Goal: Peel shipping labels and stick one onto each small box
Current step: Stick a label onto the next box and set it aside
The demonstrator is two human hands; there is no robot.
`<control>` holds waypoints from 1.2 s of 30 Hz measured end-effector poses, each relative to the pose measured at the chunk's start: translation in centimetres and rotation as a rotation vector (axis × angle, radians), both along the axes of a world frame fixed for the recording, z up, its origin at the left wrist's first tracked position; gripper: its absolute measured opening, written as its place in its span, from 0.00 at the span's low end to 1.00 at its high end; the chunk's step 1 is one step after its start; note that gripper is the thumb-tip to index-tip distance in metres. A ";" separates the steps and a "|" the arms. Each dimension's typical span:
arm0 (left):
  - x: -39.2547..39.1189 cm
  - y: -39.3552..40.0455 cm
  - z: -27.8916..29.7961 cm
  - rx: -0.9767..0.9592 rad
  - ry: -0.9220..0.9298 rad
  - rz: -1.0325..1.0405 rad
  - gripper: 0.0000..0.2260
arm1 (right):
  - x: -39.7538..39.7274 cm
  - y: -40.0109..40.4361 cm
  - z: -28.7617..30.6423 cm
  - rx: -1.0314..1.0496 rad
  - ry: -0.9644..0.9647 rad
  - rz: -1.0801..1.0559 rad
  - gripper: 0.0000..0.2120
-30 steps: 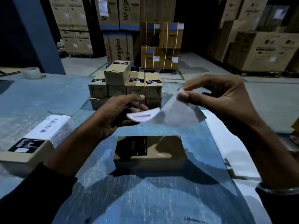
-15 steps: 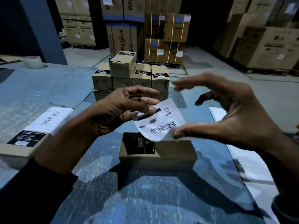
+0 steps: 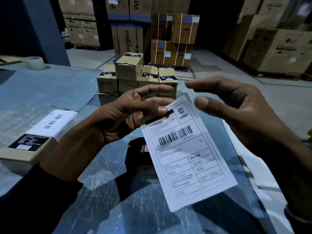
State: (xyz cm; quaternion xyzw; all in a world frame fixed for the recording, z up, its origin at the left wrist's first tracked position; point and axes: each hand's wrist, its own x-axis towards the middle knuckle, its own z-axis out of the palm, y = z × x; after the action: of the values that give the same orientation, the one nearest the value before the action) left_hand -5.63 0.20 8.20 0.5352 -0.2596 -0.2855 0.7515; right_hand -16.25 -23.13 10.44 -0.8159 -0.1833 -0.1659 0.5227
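A white rectangular shipping label (image 3: 188, 149), printed with a barcode and the word "CRED", is pinched at its top corner between the thumb and fingers of the left hand (image 3: 125, 115), above a glossy blue-grey table (image 3: 50, 92). The label is held by that hand alone, printed face towards the camera, its long axis running from the upper left, at the pinch, down to the lower right, where its free end hangs over the table. The right hand (image 3: 239, 108) is held just beside the label's upper edge, fingers spread and gently bent, thumb pointing towards the label; nothing is gripped by it.

Behind and below the label, a small brown cardboard box (image 3: 136, 149) with a black panel is largely hidden. A flat brown box (image 3: 38, 137) already bearing a white barcode label is seen lying at the left of the table. A cluster of small brown cartons (image 3: 135, 76) is stacked at the far edge, and a roll of clear tape (image 3: 33, 62) sits at the far left. White backing paper (image 3: 263, 179) is seen lying at the right. Large appliance cartons (image 3: 276, 48) are piled on the warehouse floor beyond.
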 end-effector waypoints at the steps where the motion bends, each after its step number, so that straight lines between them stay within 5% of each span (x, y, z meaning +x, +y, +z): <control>1: -0.1 0.0 0.0 0.010 -0.006 -0.013 0.25 | -0.1 0.2 0.0 0.017 -0.013 -0.023 0.21; 9: -0.3 -0.3 -0.3 0.051 -0.038 -0.026 0.25 | 0.2 0.3 -0.4 -0.001 -0.083 -0.037 0.08; 12: -0.3 0.0 -0.3 0.020 -0.078 -0.075 0.32 | 0.6 -0.3 -0.5 0.179 -0.104 -0.034 0.00; 14: -0.5 0.2 -0.4 0.039 -0.110 -0.099 0.34 | 0.9 -0.8 -0.4 0.335 -0.108 -0.083 0.05; 17: -1.4 -0.4 -0.7 0.070 -0.075 -0.172 0.32 | 1.4 -1.3 -0.6 0.494 -0.091 -0.195 0.07; 22: -2.9 -1.7 -0.8 0.379 -0.144 -0.029 0.24 | 2.2 -1.9 -1.4 0.659 0.047 -0.325 0.06; 32: -8.7 1.1 -0.4 0.400 -0.156 0.396 0.22 | 2.6 -1.9 -2.4 0.541 0.161 -0.324 0.04; 36: -12.4 1.5 -2.3 0.275 -0.079 0.517 0.21 | 2.7 -1.8 -2.8 0.403 0.304 -0.229 0.14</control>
State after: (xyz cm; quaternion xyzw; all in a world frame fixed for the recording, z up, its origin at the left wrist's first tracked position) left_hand -17.99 1.67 5.93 0.6910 -0.1025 -0.0963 0.7091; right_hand -13.51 -24.95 7.66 -0.7265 0.0274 -0.1326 0.6737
